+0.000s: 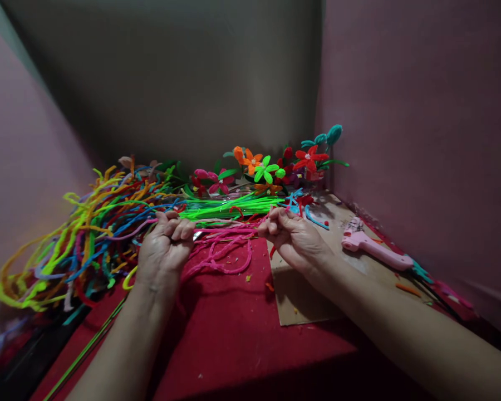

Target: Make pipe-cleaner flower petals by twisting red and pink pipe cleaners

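A pink pipe cleaner [227, 230] runs nearly level between my two hands. My left hand [165, 245] is closed around its left end, with the fingers curled in. My right hand [292, 236] pinches toward the other end between thumb and fingers. Loops of more pink pipe cleaners [229, 270] lie on the red cloth just below and behind. A bundle of bright green pipe cleaners [229, 207] lies behind the hands. Close by my left hand is a large tangled heap of many-coloured pipe cleaners [87, 239].
Pipe-cleaner flowers, among them a red one [311, 159] and a green one [266, 169], stand along the back. A pink hot glue gun [378, 250] rests on cardboard [309, 303] at the right. Small scraps dot the red cloth [229, 334]. Walls enclose the sides.
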The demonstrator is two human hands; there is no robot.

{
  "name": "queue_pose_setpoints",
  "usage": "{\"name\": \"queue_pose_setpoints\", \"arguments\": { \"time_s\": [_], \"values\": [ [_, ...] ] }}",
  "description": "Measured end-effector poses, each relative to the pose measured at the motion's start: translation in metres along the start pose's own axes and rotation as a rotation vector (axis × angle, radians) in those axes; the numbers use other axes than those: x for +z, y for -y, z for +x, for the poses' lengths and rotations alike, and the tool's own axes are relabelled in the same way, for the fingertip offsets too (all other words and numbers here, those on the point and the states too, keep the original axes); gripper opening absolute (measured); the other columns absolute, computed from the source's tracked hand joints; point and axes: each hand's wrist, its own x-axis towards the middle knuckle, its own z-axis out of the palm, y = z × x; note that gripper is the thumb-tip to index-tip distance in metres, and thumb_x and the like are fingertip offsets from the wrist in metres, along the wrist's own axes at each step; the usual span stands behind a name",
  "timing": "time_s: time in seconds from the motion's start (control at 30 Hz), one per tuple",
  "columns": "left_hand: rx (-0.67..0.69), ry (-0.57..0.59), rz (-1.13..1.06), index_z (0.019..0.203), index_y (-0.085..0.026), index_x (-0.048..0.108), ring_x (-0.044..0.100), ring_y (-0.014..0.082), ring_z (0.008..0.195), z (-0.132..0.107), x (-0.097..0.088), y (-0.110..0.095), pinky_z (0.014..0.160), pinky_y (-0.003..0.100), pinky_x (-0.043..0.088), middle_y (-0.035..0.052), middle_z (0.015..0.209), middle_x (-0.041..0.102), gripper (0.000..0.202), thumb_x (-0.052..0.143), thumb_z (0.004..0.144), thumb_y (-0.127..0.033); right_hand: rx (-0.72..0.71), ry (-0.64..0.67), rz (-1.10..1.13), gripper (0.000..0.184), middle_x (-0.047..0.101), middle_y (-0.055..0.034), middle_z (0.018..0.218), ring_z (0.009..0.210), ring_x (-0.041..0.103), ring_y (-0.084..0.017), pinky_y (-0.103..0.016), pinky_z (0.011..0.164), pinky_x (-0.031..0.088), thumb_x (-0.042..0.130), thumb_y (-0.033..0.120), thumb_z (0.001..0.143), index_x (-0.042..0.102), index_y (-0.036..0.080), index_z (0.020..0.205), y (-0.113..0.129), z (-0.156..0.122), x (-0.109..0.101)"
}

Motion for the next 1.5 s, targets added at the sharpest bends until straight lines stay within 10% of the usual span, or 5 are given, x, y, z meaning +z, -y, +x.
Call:
{"name": "queue_pose_setpoints", "arguments": {
  "time_s": [0.4,0.77,1.3,1.5],
  "values": [
    [-0.067,0.153,0.131,0.090,-0.008,0.057,0.043,0.0048,0.046,-0.011,0.008,0.016,0.050,0.019,0.043,-0.0040,0.052,0.043,0.030,0.032,0.092,-0.025,0.028,0.046,-0.105,0.015,0.051,0.0048,0.050,0.050,0.053,-0.009,-0.025,0.059,0.045,0.060,0.030,0.079,0.064,0.018,0.087,0.001,-0.001,-0.004],
    [-0.142,0.312,0.503,0.092,-0.012,0.059,0.018,0.0019,0.034,-0.029,0.010,0.031,0.034,0.015,0.018,-0.0070,0.045,0.038,0.018,0.046,0.087,-0.023,0.137,0.010,-0.120,0.014,0.024,0.0089,0.047,0.041,0.015,-0.005,-0.019,0.040,0.017,0.055,0.028,0.081,0.061,0.015,0.084,-0.001,-0.007,0.001],
    [-0.425,0.430,0.799,0.091,-0.017,0.061,0.017,0.0023,0.037,-0.055,0.018,0.054,0.036,0.016,0.013,-0.0094,0.046,0.025,0.026,0.057,0.078,-0.039,0.287,0.165,-0.420,0.019,0.040,0.0081,0.045,0.036,0.022,-0.005,-0.018,0.035,0.014,0.053,0.036,0.081,0.050,0.018,0.077,-0.017,-0.020,0.005],
    [-0.254,0.387,0.754,0.083,-0.014,0.065,0.030,0.0037,0.038,-0.054,0.020,0.055,0.039,0.017,0.026,-0.0064,0.047,0.036,0.020,0.061,0.076,-0.032,0.270,0.190,-0.415,0.016,0.044,0.0063,0.054,0.043,0.032,-0.004,-0.019,0.041,0.023,0.060,0.031,0.075,0.055,0.016,0.078,-0.017,-0.020,0.007]
  ]
}}
